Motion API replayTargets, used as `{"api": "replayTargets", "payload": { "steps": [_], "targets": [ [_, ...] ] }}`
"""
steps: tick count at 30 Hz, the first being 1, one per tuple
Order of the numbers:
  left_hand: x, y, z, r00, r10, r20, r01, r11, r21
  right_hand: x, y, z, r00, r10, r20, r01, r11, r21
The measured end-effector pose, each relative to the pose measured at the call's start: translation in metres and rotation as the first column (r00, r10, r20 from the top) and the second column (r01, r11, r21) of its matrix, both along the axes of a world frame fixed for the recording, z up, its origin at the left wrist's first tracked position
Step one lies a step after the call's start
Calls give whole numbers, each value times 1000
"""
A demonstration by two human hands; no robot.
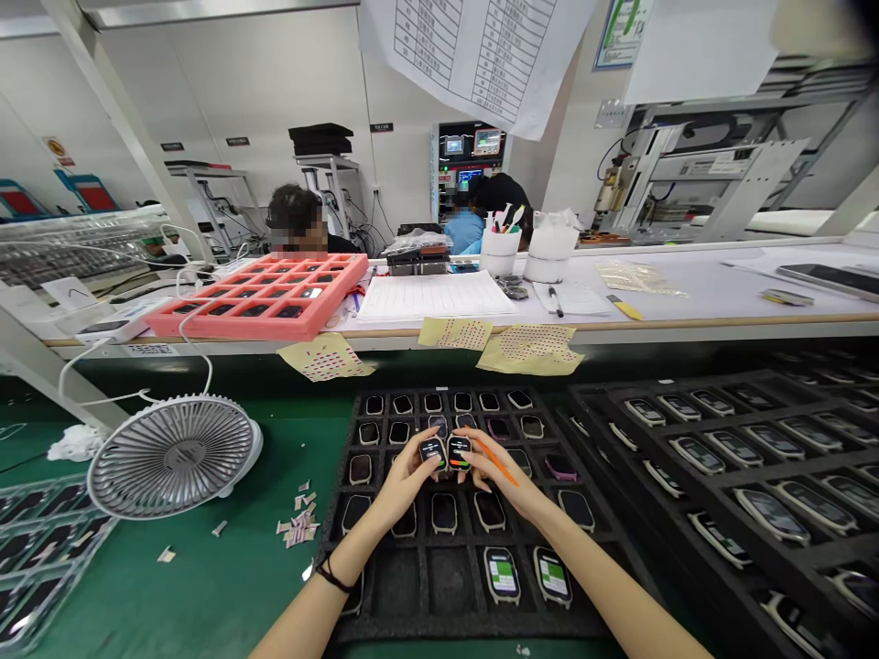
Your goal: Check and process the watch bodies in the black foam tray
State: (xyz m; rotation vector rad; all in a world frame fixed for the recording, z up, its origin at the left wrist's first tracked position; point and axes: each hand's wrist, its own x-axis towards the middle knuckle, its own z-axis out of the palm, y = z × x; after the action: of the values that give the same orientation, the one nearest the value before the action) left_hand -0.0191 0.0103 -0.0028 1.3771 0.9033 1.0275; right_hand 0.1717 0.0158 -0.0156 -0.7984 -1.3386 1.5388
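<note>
Green flat worktop (226, 595) in front of me. On it, a black foam tray with square cells (402, 578), watches in most of its rows; at my right, more black foam trays (604, 403) set with watches. Round white fan with a slatted grille (175, 458) to the left.

My left hand (410, 471) and right hand (504, 480) meet over the tray's middle. Left fingers closed round a square pale-rimmed watch (432, 453), right fingers round a second square dark-faced watch (460, 451); both screens lit and facing me, side by side. Slim orange stick (495, 458) slants across my right hand; cannot tell how it is gripped. Smallest: pale paper scraps (300, 523), heaped left of the tray.
</note>
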Motion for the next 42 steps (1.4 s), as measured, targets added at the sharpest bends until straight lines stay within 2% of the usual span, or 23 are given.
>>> {"api": "replayTargets", "payload": {
  "steps": [10,18,29,36,42],
  "targets": [
    [0,-3,0,994,32,-107,-19,993,121,-2,-2,6,999,18,35,-19,999,29],
    [-1,-4,6,997,54,-52,-52,998,36,-3,0,2,999,9,49,-9,1000,3],
    [-3,-2,4,993,74,-90,-69,996,54,0,-1,4,995,-52,89,52,999,2],
    [-1,-1,-3,1000,11,-21,-9,998,63,-1,1,0,997,-30,65,28,999,35],
    [-1,1,-6,997,59,-49,-54,994,93,-1,0,1,996,-41,78,38,999,39]
  ]
}}
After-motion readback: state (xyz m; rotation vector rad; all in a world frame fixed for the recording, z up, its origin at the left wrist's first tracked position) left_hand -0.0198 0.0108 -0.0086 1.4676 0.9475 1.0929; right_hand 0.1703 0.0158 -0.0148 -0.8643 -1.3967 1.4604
